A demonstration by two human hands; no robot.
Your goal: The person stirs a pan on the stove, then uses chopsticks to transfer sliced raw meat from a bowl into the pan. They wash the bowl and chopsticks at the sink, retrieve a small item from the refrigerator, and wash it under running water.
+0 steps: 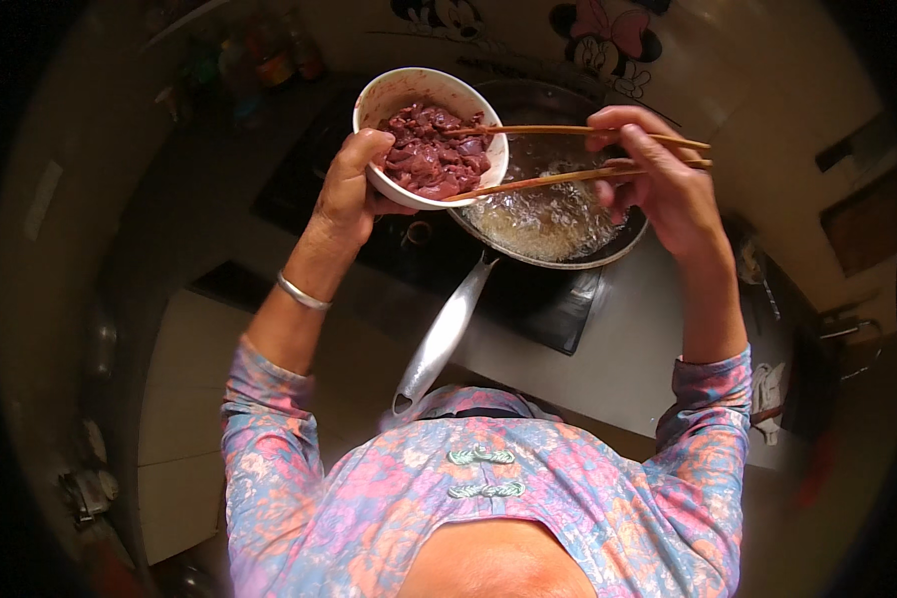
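My left hand (355,179) grips a white bowl (502,161) by its rim, tilted, with dark red raw meat pieces (433,153) inside. In my right hand (658,168) is a pair of wooden chopsticks (560,130), spread apart. One tip reaches into the meat; the other is at the bowl's lower rim. Behind and to the right of the bowl, partly covered by it, a frying pan (553,264) holds bubbling liquid that looks like oil (553,217). Its long metal handle (445,329) points towards my body.
The pan stands over a black cooktop (546,314) set in a grey counter (628,359). Several bottles (269,60) stand at the back left. A white cloth (768,396) lies at the right. Cartoon figures decorate the wall behind the pan.
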